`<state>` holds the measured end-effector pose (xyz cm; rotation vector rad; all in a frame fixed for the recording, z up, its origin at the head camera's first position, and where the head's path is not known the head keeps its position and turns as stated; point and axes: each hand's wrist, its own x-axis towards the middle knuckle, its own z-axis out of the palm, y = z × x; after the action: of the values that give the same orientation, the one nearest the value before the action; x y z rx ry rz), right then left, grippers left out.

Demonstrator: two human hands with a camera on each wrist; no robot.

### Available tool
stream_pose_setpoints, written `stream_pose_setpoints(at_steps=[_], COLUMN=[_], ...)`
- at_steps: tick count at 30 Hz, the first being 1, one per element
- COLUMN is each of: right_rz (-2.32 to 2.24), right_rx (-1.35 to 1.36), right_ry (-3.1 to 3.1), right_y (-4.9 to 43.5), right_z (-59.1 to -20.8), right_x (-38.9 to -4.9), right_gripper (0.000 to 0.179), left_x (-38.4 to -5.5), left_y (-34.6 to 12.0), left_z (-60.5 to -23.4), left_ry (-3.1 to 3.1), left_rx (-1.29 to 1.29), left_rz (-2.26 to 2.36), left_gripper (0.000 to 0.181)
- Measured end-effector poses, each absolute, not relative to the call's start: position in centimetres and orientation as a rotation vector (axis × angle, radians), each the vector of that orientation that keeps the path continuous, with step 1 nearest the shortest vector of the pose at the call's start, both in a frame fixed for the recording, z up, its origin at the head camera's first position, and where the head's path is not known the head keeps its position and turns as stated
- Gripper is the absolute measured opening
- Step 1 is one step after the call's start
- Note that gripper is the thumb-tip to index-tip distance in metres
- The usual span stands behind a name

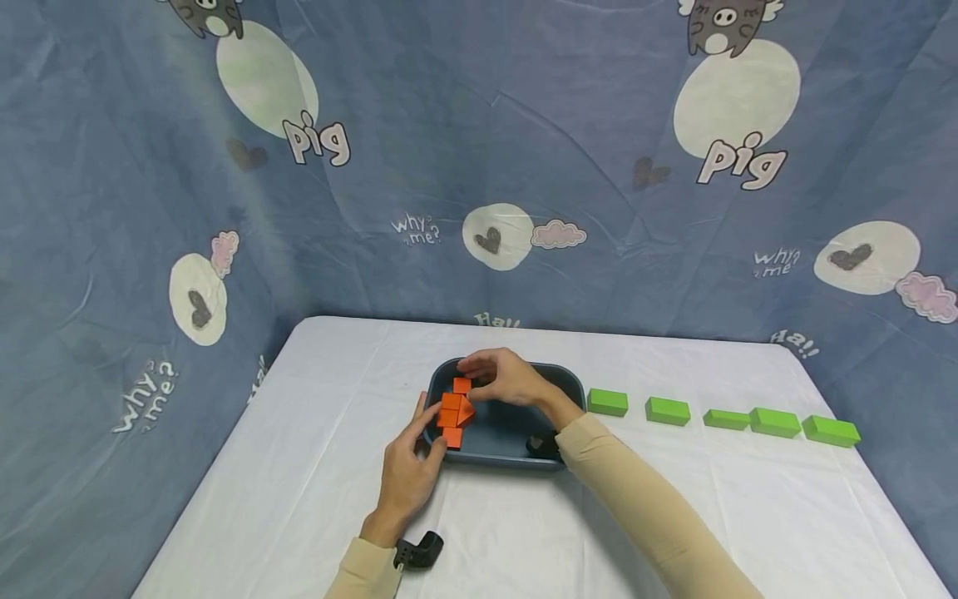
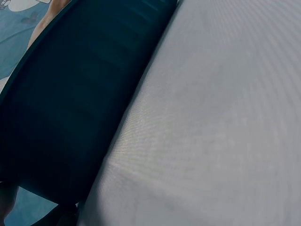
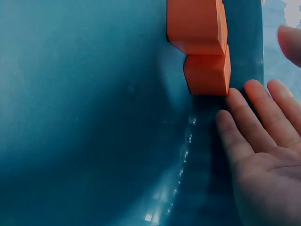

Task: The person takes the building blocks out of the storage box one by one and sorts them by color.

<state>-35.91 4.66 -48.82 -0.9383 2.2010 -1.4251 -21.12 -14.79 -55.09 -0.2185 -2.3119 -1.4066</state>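
Observation:
Orange blocks (image 1: 451,417) stand together along the left end of a dark blue tray (image 1: 509,458), one showing a pointed, triangular side. My left hand (image 1: 407,478) reaches over the tray's near left corner, fingers extended beside the blocks and thumb close to the nearest one. At the far end of the group is my right hand (image 1: 507,377), its thumb and fingers around the farthest block. In the right wrist view, its straight fingertips are right at the lower edge of an orange block (image 3: 209,73). The left wrist view mostly shows the tray's dark side (image 2: 80,94).
Several green blocks (image 1: 668,411) lie in a spaced row to the right of the tray. A white cloth (image 1: 299,499) covers the table, and a blue patterned curtain (image 1: 389,274) hangs behind it. A black wrist camera (image 1: 421,551) sits on the left wrist.

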Motion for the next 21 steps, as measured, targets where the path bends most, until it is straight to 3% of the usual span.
stream_pose_setpoints(at_steps=[21], right_rz=[-1.053], right_rx=[-0.993], right_ry=[2.260], right_y=[5.2], right_z=[-50.3], right_x=[-36.2], right_gripper=[0.062], left_x=[-21.2], left_y=[-14.6], left_z=[-55.2], left_ry=[-2.310], left_rx=[-0.206], left_rz=[-1.401], left_gripper=[0.053])
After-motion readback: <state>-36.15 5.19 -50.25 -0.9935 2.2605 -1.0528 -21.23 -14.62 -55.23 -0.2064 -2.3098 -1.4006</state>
